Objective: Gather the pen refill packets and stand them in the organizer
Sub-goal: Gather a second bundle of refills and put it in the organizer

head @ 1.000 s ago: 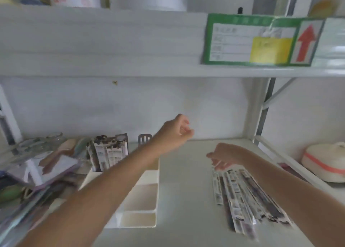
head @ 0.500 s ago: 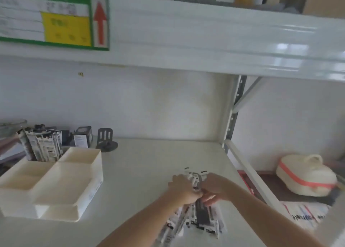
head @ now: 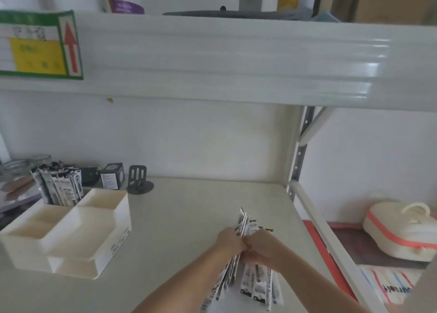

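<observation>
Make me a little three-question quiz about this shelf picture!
1. True or false: both hands, left hand and right hand, are closed on the loose refill packets.
2. Which compartment of the organizer already has standing packets? A) back left B) front
3. Fill in: the arrow on the shelf label is coloured ____.

Key: 1 true; 2 A; 3 red.
</observation>
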Motion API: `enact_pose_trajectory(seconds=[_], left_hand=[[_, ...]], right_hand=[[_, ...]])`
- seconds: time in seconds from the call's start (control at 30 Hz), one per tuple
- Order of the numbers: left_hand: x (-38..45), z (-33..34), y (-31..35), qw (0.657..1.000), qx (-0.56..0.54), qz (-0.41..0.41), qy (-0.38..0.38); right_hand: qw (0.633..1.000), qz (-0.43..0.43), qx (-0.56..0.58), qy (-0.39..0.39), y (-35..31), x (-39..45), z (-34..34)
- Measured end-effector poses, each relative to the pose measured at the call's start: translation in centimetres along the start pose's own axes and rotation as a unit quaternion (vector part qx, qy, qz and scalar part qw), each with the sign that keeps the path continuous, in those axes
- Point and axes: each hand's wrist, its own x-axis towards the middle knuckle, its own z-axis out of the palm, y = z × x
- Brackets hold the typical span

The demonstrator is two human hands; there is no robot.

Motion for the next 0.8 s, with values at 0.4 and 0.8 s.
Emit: enact_pose_trajectory(seconds=[0.4, 0.8], left_hand=[[-2.0, -8.5, -1.0, 0.941, -0.212, 0.212, 0.159], [-4.3, -26.0, -7.1, 0.827, -0.348, 0.334, 0.289]], right_hand=[[0.981, -0.189, 0.049, 0.007, -5.9, -1.0, 1.6], [0.946, -0.286, -0.117, -0.097, -14.4, -0.4, 17.8]])
